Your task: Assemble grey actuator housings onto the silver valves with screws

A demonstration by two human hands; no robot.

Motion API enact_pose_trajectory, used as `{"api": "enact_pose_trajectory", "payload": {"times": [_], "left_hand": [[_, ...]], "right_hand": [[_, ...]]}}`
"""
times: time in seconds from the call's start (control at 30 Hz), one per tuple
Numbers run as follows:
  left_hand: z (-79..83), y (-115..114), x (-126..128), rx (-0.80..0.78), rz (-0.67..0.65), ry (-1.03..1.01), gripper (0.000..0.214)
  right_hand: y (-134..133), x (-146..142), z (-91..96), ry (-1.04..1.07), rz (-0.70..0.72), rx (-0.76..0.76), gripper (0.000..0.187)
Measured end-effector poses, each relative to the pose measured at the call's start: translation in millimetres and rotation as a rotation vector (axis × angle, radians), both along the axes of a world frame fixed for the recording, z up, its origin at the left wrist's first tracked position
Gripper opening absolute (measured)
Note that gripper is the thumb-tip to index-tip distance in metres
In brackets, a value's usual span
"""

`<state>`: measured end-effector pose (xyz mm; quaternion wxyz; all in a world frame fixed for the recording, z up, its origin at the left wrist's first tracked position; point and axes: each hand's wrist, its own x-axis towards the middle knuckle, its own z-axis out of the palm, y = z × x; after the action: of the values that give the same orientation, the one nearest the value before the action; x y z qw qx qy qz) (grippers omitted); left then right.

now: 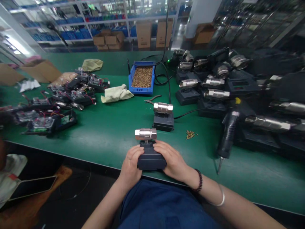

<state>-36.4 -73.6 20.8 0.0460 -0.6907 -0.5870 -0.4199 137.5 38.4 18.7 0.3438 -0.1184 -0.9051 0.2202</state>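
Observation:
Both my hands grip a black box-shaped unit [151, 157] with a silver metal cylinder on top [145, 134], at the near edge of the green table [107, 127]. My left hand [131, 163] wraps its left side. My right hand [172, 160] closes over its right side and top. A second identical unit [163, 116] stands just beyond, with a black cable running off to the right. A small pile of brass screws [190, 135] lies to the right of my hands.
An electric screwdriver [227, 133] hangs at the right. Many finished units [214, 86] crowd the right side. A blue bin of screws [142, 77], yellow cloths [116, 93], pliers [152, 99] and open circuit-board assemblies [59, 101] lie further back and left.

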Motion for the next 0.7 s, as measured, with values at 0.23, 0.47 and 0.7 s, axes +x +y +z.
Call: {"api": "enact_pose_trajectory", "payload": {"times": [0.23, 0.47, 0.7], "left_hand": [[16.9, -12, 21, -0.124, 0.074, 0.154, 0.032], [-13.5, -5, 12, 0.054, 0.188, 0.181, 0.020], [-24.0, 44, -62, -0.091, 0.183, 0.035, 0.030]], "right_hand": [[-18, 8, -9.1, -0.097, -0.069, 0.156, 0.059], [-14, 11, -0.4, -0.281, 0.040, 0.059, 0.067], [-4, 19, 9.8, -0.144, -0.140, -0.007, 0.045]]}}
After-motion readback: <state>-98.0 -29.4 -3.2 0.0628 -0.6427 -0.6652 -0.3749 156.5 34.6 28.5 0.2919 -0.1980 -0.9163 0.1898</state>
